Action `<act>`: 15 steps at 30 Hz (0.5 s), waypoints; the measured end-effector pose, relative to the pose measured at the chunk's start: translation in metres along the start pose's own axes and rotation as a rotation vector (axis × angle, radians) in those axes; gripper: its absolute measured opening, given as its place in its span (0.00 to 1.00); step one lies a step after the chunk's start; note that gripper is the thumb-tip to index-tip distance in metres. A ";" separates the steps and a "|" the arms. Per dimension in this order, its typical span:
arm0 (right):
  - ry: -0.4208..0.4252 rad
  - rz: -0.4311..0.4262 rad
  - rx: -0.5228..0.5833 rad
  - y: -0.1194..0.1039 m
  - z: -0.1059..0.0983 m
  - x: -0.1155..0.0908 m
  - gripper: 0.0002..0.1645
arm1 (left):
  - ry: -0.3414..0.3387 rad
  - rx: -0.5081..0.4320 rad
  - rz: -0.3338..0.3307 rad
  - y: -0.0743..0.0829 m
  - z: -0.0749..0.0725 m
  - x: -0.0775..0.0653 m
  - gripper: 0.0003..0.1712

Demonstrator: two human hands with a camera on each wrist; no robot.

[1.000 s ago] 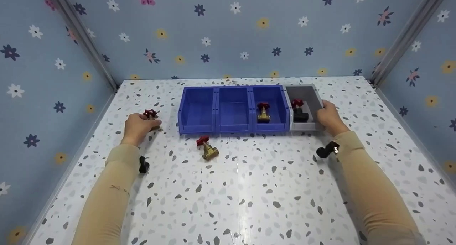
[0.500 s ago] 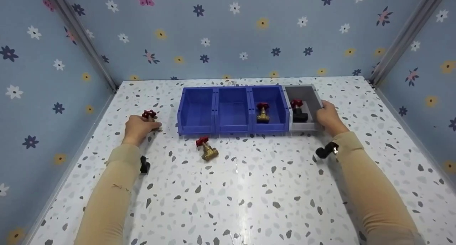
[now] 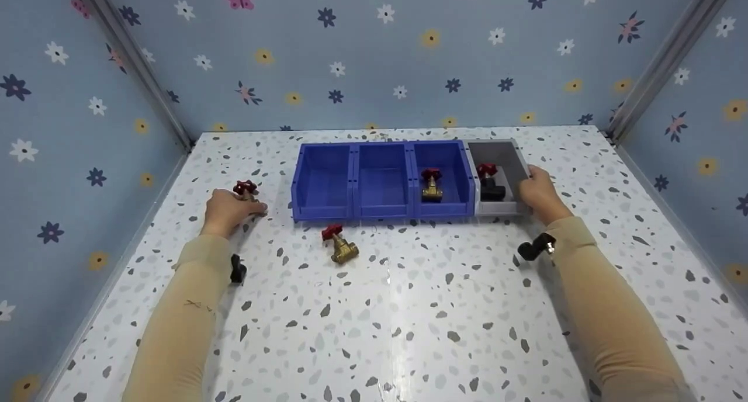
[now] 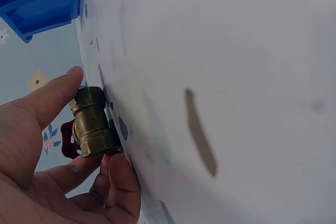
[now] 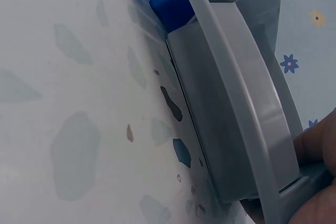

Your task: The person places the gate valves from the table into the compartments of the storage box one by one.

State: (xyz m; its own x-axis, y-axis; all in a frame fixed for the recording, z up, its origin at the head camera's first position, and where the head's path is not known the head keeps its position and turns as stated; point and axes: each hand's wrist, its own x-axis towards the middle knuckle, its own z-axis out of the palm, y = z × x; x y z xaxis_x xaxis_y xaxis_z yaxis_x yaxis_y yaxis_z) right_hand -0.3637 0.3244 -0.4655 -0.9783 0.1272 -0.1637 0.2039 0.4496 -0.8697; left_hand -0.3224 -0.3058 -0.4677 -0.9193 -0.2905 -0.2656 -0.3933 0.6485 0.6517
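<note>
I have a brass valve point(image 4: 93, 124) pinched by its body in the left grip point(image 3: 227, 209). Its red handwheel point(image 3: 245, 186) points up, showing just beyond that grip, and the short ribbed body sits close to the surface point(image 3: 409, 308); I can't tell whether it touches. At the right grip point(image 3: 539, 194) I see a grey open-topped bin point(image 3: 499, 207), standing level, held by its nearest side wall towards the front.

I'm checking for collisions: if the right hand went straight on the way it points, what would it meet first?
Most likely the grey bin; the right hand grips its right side.
</note>
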 end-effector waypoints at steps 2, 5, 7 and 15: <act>0.002 0.000 0.001 0.000 0.000 0.000 0.43 | -0.003 0.002 0.007 0.000 -0.001 -0.001 0.35; 0.003 -0.008 -0.001 0.000 0.000 0.000 0.43 | -0.004 -0.011 0.005 0.000 0.000 -0.002 0.34; 0.005 -0.008 -0.004 0.000 0.000 0.000 0.43 | -0.002 -0.019 0.007 0.001 -0.001 -0.003 0.33; -0.001 -0.004 -0.002 0.001 -0.001 0.001 0.43 | -0.010 -0.008 -0.013 0.003 -0.002 -0.004 0.27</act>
State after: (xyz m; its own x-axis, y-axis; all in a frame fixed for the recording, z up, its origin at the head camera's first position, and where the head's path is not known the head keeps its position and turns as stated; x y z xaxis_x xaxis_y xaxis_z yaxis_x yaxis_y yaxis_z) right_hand -0.3642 0.3256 -0.4656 -0.9792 0.1244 -0.1606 0.2000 0.4514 -0.8696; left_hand -0.3202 -0.3043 -0.4629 -0.9143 -0.2914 -0.2812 -0.4048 0.6392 0.6539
